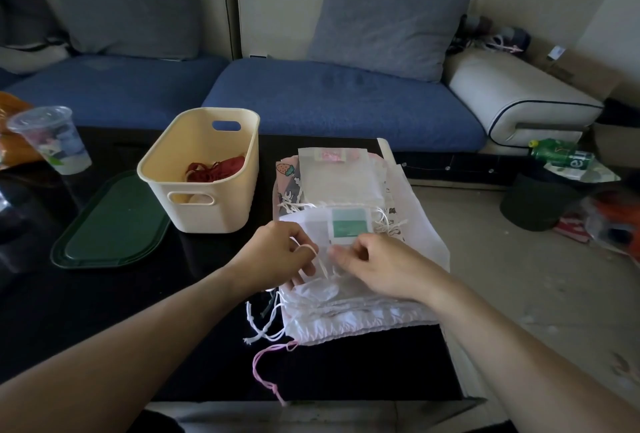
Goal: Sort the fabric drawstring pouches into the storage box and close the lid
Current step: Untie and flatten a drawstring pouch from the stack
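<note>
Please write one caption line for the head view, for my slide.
Both hands, left and right, gather a white pouch beside the cream storage box; the green lid lies off.

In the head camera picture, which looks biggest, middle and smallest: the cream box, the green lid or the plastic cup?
1. Green lid and cream box look about alike; the box partly covers the lid, so no ranking between them.
2. Plastic cup, clearly smallest.

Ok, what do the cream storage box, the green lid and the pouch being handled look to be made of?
Cream storage box: likely matte moulded plastic, with rigid walls and cut-out handles. Green lid: likely plastic, smooth with a raised rim. White drawstring pouch: thin, semi-sheer fabric, possibly non-woven, creased, with a cord drawstring.
</note>
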The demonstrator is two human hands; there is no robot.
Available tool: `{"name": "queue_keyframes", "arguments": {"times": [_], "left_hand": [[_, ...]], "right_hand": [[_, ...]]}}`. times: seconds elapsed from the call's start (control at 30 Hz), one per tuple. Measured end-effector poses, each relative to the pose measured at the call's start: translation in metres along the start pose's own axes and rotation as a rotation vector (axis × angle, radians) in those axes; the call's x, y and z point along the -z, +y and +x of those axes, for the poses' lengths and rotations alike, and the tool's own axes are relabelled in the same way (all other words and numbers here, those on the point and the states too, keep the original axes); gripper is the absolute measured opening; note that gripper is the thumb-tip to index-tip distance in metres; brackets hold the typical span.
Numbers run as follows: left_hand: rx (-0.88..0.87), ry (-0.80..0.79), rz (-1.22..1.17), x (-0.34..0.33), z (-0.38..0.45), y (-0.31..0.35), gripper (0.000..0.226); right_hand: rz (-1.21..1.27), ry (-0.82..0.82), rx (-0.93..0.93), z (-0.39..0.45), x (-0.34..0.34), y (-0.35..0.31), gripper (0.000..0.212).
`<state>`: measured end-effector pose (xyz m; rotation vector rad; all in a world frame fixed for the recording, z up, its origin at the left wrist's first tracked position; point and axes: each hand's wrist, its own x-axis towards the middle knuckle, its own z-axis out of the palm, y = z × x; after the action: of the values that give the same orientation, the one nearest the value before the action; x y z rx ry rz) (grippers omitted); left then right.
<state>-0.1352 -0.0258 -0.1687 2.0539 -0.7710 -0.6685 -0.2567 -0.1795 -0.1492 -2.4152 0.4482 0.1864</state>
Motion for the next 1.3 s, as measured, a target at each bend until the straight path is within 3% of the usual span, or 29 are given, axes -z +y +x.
{"name": "queue_keyframes", "arguments": {"times": [0.07,0.2,0.3,0.47,0.57,0.63,0.8,0.93,1.03,1.13,1.2,1.3], "left_hand": [[0.056,-0.009,-0.051,0.0,0.001,0.0,0.019],[0.139,-0.045,-0.09,-0.005,0.002,0.006,0.044],[0.152,-0.039,-0.101,-0.011,0.001,0.007,0.054],[0.104,0.044,0.038,-0.022,0.0,0.009,0.048],[0.001,0.179,0.132,-0.024,-0.002,0.014,0.035],[-0.08,0.239,0.069,-0.025,-0.003,0.017,0.025],[0.026,0.269,-0.033,-0.024,0.0,0.021,0.017],[0.022,0.299,-0.006,-0.012,-0.001,0.018,0.028],[-0.023,0.398,0.206,0.002,0.0,0.013,0.036],[0.006,0.383,0.407,0.013,-0.001,0.012,0.047],[0.003,0.325,0.65,0.022,-0.003,0.01,0.059],[-0.029,0.287,1.099,0.037,-0.005,0.01,0.068]], "right_hand": [[-0.031,-0.053,-0.019,-0.001,0.002,0.004,0.05],[0.032,0.05,-0.003,0.004,-0.003,0.006,0.021],[0.06,0.063,-0.052,0.01,-0.008,0.008,0.021],[0.268,0.046,-0.039,0.013,-0.018,0.004,0.009],[0.578,0.043,-0.059,0.014,-0.023,-0.002,0.006],[0.756,0.084,-0.084,0.014,-0.026,-0.008,0.008],[0.884,0.038,-0.098,0.012,-0.032,-0.015,0.011],[1.005,-0.015,-0.11,0.011,-0.028,-0.016,0.014],[1.091,-0.174,-0.156,0.009,-0.024,-0.018,0.004],[1.047,-0.264,-0.185,0.009,-0.025,-0.017,0.035],[1.024,-0.272,-0.202,0.009,-0.025,-0.017,0.044],[1.034,-0.268,-0.225,0.008,-0.024,-0.018,0.028]]}}
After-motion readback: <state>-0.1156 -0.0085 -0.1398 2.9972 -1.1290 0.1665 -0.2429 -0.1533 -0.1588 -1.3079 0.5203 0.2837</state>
